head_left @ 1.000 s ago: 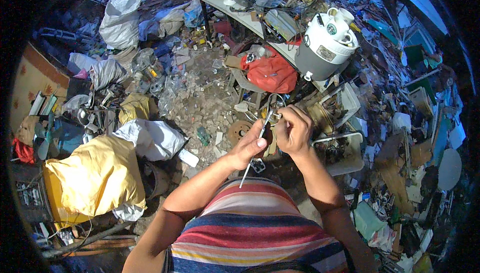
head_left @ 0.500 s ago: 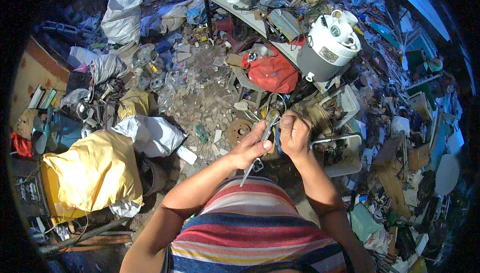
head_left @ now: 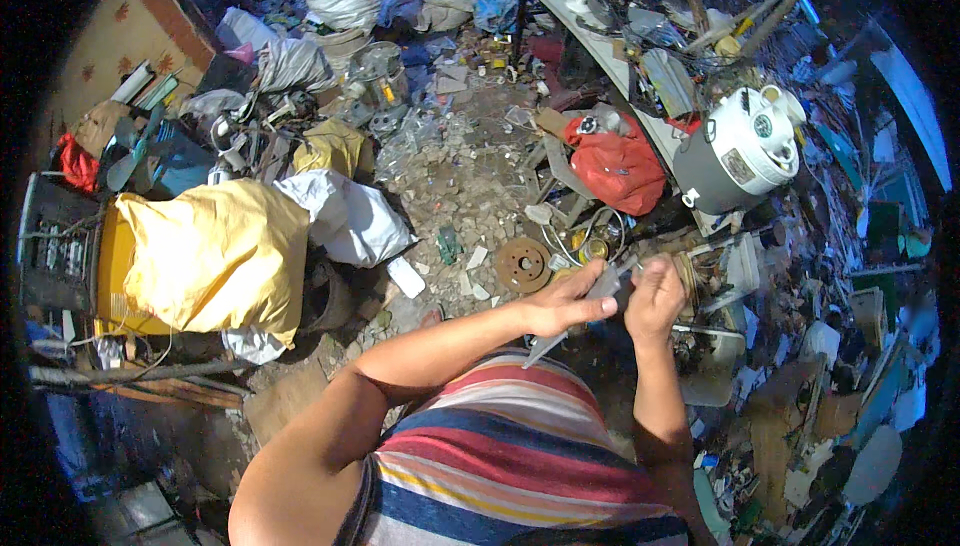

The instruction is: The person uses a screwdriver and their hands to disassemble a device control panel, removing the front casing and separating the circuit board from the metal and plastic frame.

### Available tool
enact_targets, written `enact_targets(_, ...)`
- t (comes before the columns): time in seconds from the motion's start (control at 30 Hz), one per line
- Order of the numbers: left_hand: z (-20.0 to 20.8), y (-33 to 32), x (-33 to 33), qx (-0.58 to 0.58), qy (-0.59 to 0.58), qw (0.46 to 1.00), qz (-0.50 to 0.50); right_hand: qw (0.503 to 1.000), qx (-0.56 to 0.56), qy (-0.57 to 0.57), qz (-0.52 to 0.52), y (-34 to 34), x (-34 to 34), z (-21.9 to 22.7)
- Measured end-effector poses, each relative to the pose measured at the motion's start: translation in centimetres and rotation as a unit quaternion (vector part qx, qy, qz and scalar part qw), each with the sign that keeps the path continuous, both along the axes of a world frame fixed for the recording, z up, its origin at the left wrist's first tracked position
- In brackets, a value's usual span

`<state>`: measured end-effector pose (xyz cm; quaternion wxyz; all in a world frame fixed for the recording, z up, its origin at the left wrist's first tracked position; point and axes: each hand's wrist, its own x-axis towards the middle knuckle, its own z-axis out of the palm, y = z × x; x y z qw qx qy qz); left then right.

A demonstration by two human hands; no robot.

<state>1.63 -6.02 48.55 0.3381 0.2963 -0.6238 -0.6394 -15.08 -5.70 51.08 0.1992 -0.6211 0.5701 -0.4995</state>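
Note:
A thin, flat grey strip (head_left: 545,347) slants across my left hand (head_left: 565,310), which is closed on it with the thumb lying over it. The strip's lower end sticks out toward my striped shirt, and its upper end points at my right hand (head_left: 656,298). That right hand is closed beside the upper end, thumb on top; whatever sits inside its fingers is hidden. Beyond the hands, a round rusty disc (head_left: 523,264) with holes lies on the ground, next to looped pale cable (head_left: 603,221).
Broken bits litter the ground (head_left: 445,181). To the left are a yellow sack (head_left: 215,256) and a white sack (head_left: 345,216). A red bag (head_left: 615,168) lies on a small stool, near a white-and-grey drink cooler (head_left: 735,151) by a long bench (head_left: 600,31). Scrap heaps line the right.
My view has shifted, so the surroundings sit further right and partly lower. Both hands appear further right and slightly lower, with the grey strip still in the left.

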Motion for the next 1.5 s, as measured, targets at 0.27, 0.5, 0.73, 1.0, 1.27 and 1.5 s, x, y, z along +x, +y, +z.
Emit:
enact_targets(0.27,0.7,0.4,-1.7,0.026,0.012,0.998,-0.055,0.997,0.069,0.019,-0.004,1.1,-2.1,-0.6)
enact_targets(0.5,0.0,1.6,-5.6,0.006,-0.063,0.994,-0.087,1.000,-0.013,-0.007,0.017,2.8,-5.2,-0.4)
enact_targets(0.73,0.4,4.8,-7.7,0.054,-0.070,0.996,-0.001,0.986,0.126,0.001,0.108,4.1,-8.7,-2.1)
enact_targets(1.0,-2.9,5.5,-5.2,0.062,-0.018,0.997,0.047,0.987,0.118,-0.011,0.108,3.1,-5.1,-4.8)
enact_targets(1.27,-2.0,1.9,3.6,0.025,-0.031,0.999,0.022,0.976,0.193,-0.044,0.088,1.5,2.6,-3.3)
enact_targets(1.5,-8.1,-0.6,10.8,0.154,0.042,0.982,0.100,0.961,0.253,-0.009,0.113,-0.3,9.1,-5.2)
